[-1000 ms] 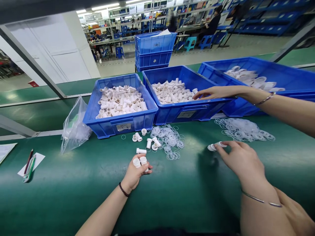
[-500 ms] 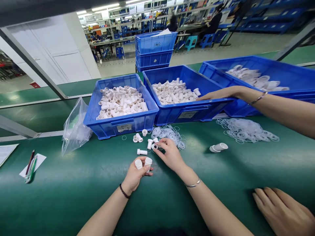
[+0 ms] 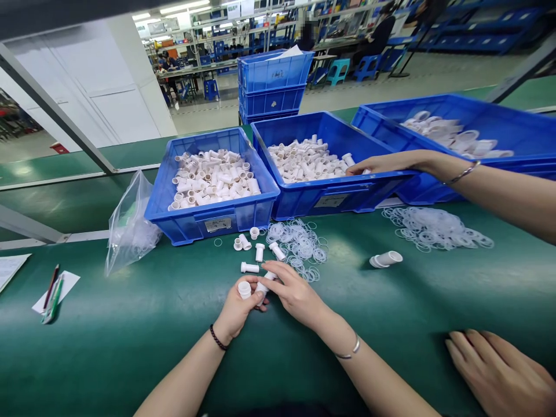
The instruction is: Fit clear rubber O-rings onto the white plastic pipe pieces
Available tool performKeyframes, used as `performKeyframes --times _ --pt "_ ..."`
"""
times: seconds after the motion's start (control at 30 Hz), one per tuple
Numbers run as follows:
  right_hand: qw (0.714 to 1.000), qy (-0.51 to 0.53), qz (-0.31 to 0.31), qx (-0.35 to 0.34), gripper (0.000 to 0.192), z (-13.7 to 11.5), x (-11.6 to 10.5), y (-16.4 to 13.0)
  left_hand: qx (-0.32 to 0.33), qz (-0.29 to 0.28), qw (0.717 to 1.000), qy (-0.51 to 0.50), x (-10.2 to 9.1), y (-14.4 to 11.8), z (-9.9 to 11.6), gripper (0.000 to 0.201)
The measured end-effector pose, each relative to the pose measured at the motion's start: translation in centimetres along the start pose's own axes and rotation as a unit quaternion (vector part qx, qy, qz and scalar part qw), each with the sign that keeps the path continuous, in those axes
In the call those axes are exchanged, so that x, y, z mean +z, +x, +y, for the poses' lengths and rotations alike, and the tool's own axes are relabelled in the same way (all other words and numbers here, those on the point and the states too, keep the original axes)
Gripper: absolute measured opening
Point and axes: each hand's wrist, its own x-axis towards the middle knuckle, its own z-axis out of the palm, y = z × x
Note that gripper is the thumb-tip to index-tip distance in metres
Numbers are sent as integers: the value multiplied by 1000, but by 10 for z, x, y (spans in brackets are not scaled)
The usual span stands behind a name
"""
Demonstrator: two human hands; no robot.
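Observation:
My left hand (image 3: 237,307) is closed around white plastic pipe fittings. One fitting (image 3: 244,289) stands upright with its open end up. Against a second one, my right hand (image 3: 293,289) pinches a white pipe fitting (image 3: 270,276), tilted; the fingers partly hide where the two meet. Just beyond my hands several loose fittings lie on the green table, among them one on its side (image 3: 249,267) and one upright (image 3: 259,252). Beside them spreads a pile of thin clear rings (image 3: 299,240).
Blue bins (image 3: 211,223) of white parts line the back. Another person's hand (image 3: 382,164) reaches into the middle bin; that person's other hand (image 3: 499,370) rests at lower right. A white tube (image 3: 386,259), more rings (image 3: 434,229), a plastic bag (image 3: 130,231) and pens (image 3: 52,295) lie around.
My right hand has drawn back from the loose parts with a fitting and brought it to the one in my left hand. Some rings have shifted toward me.

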Motion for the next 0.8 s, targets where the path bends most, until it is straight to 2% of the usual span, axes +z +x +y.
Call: performKeyframes --times 0.07,0.13,0.23,0.27,0.33,0.4,0.57,0.67,0.8 --pt "999 24 -19 -20 60 -4 -3 1 8 -9 1000 -7 0 -1 1 47" --pt "1000 18 -9 -18 58 -3 -8 2 10 -15 1000 -20 0 -1 2 56" --pt "994 -70 52 69 34 13 -17 5 1 -11 999 -35 0 -2 6 61" --pt "988 -105 52 105 27 20 -20 5 -2 -8 999 -37 0 -2 7 59" --pt "975 -165 5 148 17 29 -21 6 -4 -2 999 -39 0 -1 8 56" --pt "964 -205 -52 160 13 33 -17 7 -4 2 999 -39 0 -1 8 56" --pt "946 -258 -67 185 10 29 5 10 14 -3 999 -30 -3 0 4 51" --pt "955 -236 -39 175 15 26 5 9 33 1 999 2 -5 1 0 48" --pt "976 -58 32 208 15 9 -11 6 61 11 994 90 -7 1 -1 47"
